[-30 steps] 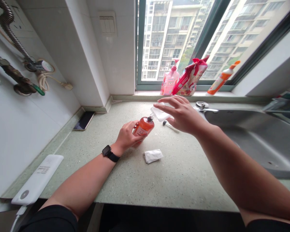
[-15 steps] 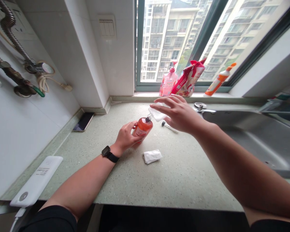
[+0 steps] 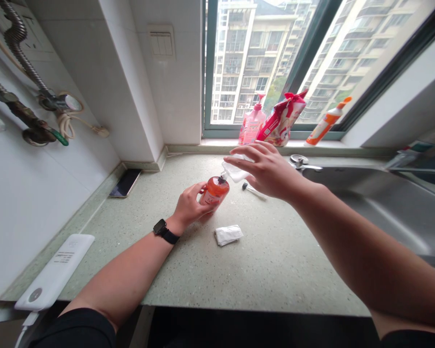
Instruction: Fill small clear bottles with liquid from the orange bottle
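Note:
My left hand (image 3: 191, 207) is wrapped round an orange-red bottle (image 3: 215, 191), which leans slightly to the right above the counter. A clear, whitish bottle (image 3: 236, 170) is gripped in my right hand (image 3: 266, 166), tilted with its neck down at the dark mouth of the orange bottle. Whether the two necks touch is too small to tell. A dark-topped pump with a thin tube (image 3: 253, 190) lies on the counter below my right hand. Closer to me rests a folded white tissue (image 3: 228, 235).
On the sill stand a pink pump bottle (image 3: 252, 125), a red and white bag (image 3: 282, 121) and an orange bottle (image 3: 324, 126). A steel sink (image 3: 395, 208) is at right. A phone (image 3: 125, 183) and a white power bank (image 3: 56, 270) lie at left.

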`<act>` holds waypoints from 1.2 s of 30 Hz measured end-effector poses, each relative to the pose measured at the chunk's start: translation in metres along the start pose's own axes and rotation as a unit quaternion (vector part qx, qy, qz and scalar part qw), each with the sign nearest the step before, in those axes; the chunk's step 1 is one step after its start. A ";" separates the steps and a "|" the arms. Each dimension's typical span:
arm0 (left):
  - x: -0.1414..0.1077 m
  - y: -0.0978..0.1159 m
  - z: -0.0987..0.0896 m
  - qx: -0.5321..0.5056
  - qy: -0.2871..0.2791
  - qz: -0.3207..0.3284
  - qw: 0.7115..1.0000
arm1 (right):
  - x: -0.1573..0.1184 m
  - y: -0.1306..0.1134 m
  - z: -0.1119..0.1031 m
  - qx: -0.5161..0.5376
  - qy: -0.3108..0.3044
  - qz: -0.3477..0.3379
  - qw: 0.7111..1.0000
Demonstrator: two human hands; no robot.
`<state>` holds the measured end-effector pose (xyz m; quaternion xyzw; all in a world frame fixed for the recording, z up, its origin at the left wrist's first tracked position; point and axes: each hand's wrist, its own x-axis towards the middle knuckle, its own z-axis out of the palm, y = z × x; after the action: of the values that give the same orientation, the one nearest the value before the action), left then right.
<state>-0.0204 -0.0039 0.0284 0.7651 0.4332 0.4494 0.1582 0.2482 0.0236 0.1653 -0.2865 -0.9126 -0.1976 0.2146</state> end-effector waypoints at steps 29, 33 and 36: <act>0.001 -0.003 0.002 -0.033 -0.006 -0.020 0.999 | 0.013 -0.006 -0.006 -0.040 -0.030 -0.027 0.998; 0.001 -0.003 0.002 -0.039 -0.006 -0.025 0.999 | 0.015 -0.008 -0.007 -0.047 -0.031 -0.030 0.998; 0.000 -0.004 0.003 -0.044 -0.008 -0.028 0.999 | 0.017 -0.008 -0.007 -0.054 -0.035 -0.035 0.997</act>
<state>-0.0199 -0.0010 0.0249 0.7483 0.4336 0.4572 0.2075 0.2330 0.0214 0.1781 -0.2721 -0.9170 -0.2440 0.1599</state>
